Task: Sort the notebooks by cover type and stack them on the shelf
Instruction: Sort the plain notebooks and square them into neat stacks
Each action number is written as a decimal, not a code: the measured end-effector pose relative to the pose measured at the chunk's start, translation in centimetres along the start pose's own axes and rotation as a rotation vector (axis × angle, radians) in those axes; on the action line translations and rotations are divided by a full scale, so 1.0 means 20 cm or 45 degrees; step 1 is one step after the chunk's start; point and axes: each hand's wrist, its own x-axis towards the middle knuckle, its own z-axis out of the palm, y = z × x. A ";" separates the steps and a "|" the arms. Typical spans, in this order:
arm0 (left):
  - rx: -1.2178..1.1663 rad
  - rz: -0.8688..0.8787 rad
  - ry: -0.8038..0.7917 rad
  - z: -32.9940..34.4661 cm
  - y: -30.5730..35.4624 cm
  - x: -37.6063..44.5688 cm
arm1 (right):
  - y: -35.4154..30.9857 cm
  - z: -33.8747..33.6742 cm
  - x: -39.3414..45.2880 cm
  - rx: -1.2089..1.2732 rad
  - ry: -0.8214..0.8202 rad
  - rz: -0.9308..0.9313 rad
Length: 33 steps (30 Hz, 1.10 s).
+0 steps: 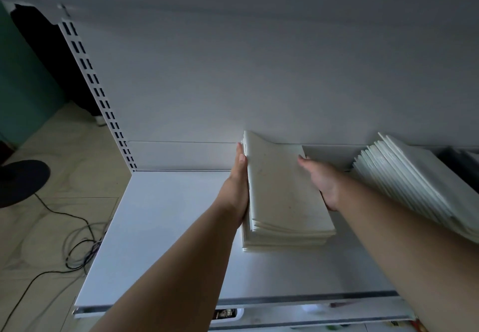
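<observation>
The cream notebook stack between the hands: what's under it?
The cream notebook stack rests directly on the white shelf. The left hand and right hand flank its sides. Anything beneath the stack is covered.

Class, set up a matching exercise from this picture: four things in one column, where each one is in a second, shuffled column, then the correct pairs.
Things:
1. left hand
2. right hand
3. slanted row of notebooks
4. black cables

Places:
A. on the floor, left of the shelf
B. flat against the stack, left side
C. far right of the shelf
D. at the stack's right side

Pairs: 1-B, 2-D, 3-C, 4-A
</observation>
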 end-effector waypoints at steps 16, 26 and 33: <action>-0.207 -0.064 0.016 0.09 -0.08 -0.24 | -0.03 0.04 -0.07 0.059 0.039 0.172; -0.363 -0.053 0.223 0.03 -0.20 -0.27 | 0.08 -0.03 -0.19 0.236 -0.033 0.132; -0.321 -0.118 0.182 -0.01 -0.21 -0.25 | 0.10 -0.04 -0.22 0.255 -0.085 0.132</action>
